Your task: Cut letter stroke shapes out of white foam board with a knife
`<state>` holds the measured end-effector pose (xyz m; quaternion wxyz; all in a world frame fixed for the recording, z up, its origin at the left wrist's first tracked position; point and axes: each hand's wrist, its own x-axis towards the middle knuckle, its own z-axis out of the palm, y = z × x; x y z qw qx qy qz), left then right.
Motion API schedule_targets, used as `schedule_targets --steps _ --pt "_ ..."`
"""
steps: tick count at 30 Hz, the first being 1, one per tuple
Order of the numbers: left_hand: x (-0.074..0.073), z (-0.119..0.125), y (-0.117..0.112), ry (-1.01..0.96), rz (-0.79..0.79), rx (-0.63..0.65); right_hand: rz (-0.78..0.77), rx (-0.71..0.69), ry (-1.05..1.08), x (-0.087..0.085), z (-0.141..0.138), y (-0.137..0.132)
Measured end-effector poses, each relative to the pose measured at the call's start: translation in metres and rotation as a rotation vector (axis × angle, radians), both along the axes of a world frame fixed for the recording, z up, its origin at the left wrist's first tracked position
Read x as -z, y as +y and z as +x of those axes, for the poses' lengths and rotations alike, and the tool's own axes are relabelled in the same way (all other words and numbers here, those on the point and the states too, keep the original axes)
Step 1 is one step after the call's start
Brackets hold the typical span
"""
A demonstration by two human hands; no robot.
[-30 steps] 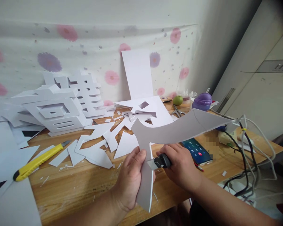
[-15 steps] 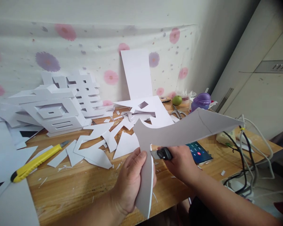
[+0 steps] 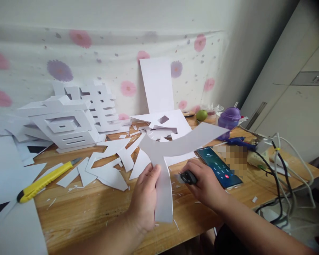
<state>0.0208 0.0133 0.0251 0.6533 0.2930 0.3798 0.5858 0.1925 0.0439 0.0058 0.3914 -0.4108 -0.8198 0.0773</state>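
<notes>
Gripping the white board piece [image 3: 163, 187] by its stem, the left hand [image 3: 145, 194] was closed at the center of the frame, thumb flat on the front face. The piece was held above the wooden table [image 3: 82, 216]. The long axis of the stem ran nearly vertical in the frame, with its squared end directed toward the bottom edge. From the top of the stem, a long curved arm swept toward the upper right and tapered to a tip in front of the purple cup [image 3: 229, 118]; a short, blunt point was directed toward the upper left.

The right hand [image 3: 206, 180], right of center, was closed around a black-handled cutter [image 3: 188, 177]. The blade, blurred, pointed left toward the right edge of the stem, near it but apart.

Relative to the frame half a second earlier, the blade had separated from the stem edge. The curved arm, which had reached the cables [image 3: 278, 170] at the right of the frame, now ended well short of them. The lower end of the stem sat higher, and more of the phone [image 3: 220, 168] was exposed.
</notes>
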Motion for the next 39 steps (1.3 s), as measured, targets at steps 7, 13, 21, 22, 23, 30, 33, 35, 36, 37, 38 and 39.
schedule_targets --steps 7,13,21,22,23,30,33,35,36,37,38,39 --pt "0.007 0.000 0.007 0.081 0.121 -0.156 -0.544 -0.196 0.261 -0.014 -0.009 -0.015" --pt "0.010 0.001 0.006 0.115 0.183 -0.130 -0.782 -0.294 0.396 -0.017 -0.020 -0.020" --pt "0.016 -0.001 0.005 0.152 0.080 -0.013 -0.662 -0.217 0.360 -0.018 -0.014 -0.019" --pt "0.016 -0.001 0.004 0.133 0.052 -0.033 -0.578 -0.181 0.327 -0.017 -0.011 -0.017" --pt "0.014 0.000 0.004 0.112 0.025 -0.054 -0.472 -0.133 0.273 -0.015 -0.008 -0.016" --pt "0.000 0.007 -0.002 -0.038 -0.012 -0.085 0.053 -0.021 -0.079 -0.004 -0.002 -0.013" --pt "-0.001 0.007 -0.004 -0.073 -0.003 -0.081 0.125 -0.004 -0.104 -0.005 -0.008 -0.015" --pt "0.000 0.007 -0.005 -0.087 0.006 -0.025 0.142 0.007 -0.102 -0.005 -0.011 -0.015" --pt "0.000 0.006 -0.005 -0.095 0.008 0.003 0.146 0.007 -0.099 -0.005 -0.011 -0.015" --pt "0.000 0.006 -0.005 -0.104 0.010 0.022 0.152 0.007 -0.097 -0.005 -0.012 -0.014" --pt "0.001 0.006 -0.005 -0.113 0.013 0.035 0.159 0.006 -0.095 -0.005 -0.012 -0.014" --pt "0.001 0.005 -0.005 -0.123 0.018 0.043 0.167 0.004 -0.095 -0.005 -0.012 -0.013"
